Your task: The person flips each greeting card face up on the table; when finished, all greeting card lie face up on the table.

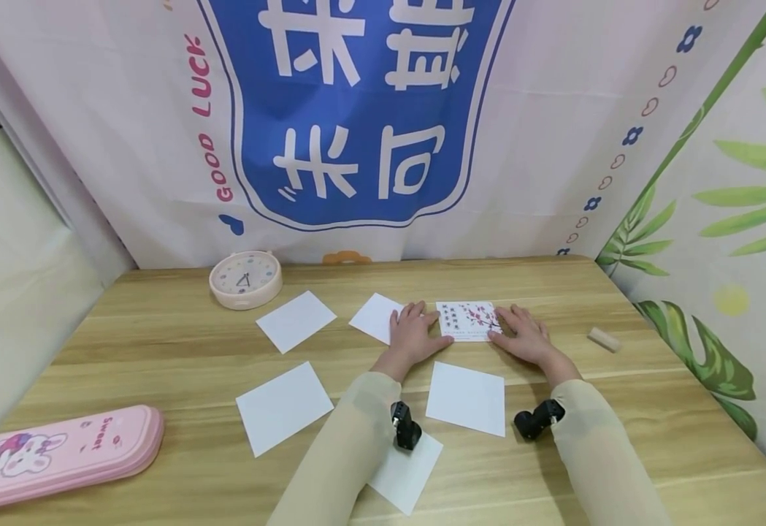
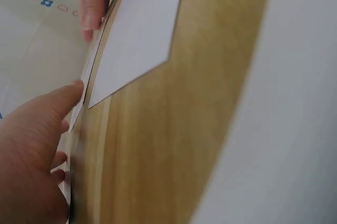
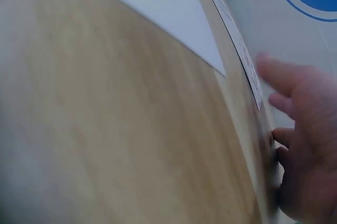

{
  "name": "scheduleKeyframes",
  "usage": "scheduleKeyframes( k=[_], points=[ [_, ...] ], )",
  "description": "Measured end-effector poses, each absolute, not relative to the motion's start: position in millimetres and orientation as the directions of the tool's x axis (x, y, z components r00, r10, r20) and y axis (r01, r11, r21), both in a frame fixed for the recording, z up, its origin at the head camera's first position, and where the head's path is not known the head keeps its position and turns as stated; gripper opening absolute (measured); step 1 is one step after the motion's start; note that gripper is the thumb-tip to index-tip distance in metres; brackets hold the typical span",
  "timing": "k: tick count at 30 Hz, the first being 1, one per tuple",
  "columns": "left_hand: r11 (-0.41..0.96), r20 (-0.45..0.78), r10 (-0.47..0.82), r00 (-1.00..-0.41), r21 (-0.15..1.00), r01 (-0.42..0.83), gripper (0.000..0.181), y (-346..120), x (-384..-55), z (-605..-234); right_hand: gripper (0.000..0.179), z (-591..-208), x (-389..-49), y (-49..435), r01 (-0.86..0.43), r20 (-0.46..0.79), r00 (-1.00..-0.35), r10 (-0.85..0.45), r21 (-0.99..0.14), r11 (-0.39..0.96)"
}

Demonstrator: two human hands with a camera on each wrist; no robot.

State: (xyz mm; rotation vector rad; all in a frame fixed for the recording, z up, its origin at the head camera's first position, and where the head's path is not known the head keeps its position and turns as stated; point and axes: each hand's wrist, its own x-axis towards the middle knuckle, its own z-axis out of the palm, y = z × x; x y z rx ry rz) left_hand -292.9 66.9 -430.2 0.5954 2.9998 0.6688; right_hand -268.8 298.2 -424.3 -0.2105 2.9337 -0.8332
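Observation:
A white card printed with pink blossoms and dark Chinese characters [image 1: 466,322] lies flat on the wooden table, between the two hands. At its left side, my left hand [image 1: 412,337] rests with fingers spread and thumb at the card's lower left corner. The left fingers also cover part of a blank white card [image 1: 374,315]. My right hand [image 1: 524,337] is at the printed card's right edge, its fingers loosely extended and thumb near the lower right corner. Both wrist views show the left hand [image 2: 31,155] and right hand [image 3: 310,139] beside the card, not curled round it.
Several blank white cards lie about, one [image 1: 466,399] just in front of the hands and another [image 1: 410,475] partly under the left sleeve. A round clock [image 1: 246,280] stands at the back left, a pink pencil case [image 1: 60,456] at the left edge, and a small beige block [image 1: 604,339] at right.

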Motion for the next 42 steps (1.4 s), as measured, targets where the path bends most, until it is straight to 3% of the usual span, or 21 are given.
scheduleKeyframes(
  k=[7,16,22,26,31,37,42],
  points=[
    [0.793,0.191,0.330,-0.924,0.476,0.381,0.053,58.4,-293.9,-410.8,0.072,-406.9,-266.6,291.9,-0.022,-0.053,-0.994,-0.096,-0.759,0.651],
    [0.697,0.245,0.277,-0.929,0.614,0.369,0.053,18.6,-304.2,-372.2,0.074,-363.6,-262.6,256.1,-0.132,0.080,-0.991,-0.111,-0.784,0.607],
    [0.669,0.259,0.279,-0.925,0.639,0.380,0.054,-21.3,-302.4,-364.2,0.069,-347.9,-260.2,213.2,-0.225,0.165,-0.973,-0.158,-0.811,0.539],
    [0.621,0.228,0.283,-0.932,0.696,0.359,0.059,-43.1,-297.9,-369.5,0.066,-352.9,-261.4,186.4,-0.267,0.201,-0.963,-0.181,-0.824,0.500],
    [0.590,0.143,0.249,-0.958,0.762,0.267,0.065,-61.3,-293.1,-386.0,0.068,-372.2,-263.9,164.3,-0.184,0.121,-0.980,-0.159,-0.857,0.482],
    [0.515,0.088,0.242,-0.966,0.832,0.204,0.069,-68.2,-295.1,-409.6,0.072,-398.7,-269.8,152.4,-0.075,0.015,-0.994,-0.106,-0.805,0.588],
    [0.549,0.108,0.239,-0.965,0.805,0.226,0.068,-71.2,-294.3,-427.0,0.074,-415.7,-268.6,148.4,-0.072,0.001,-0.993,-0.114,-0.787,0.613]
  ],
)
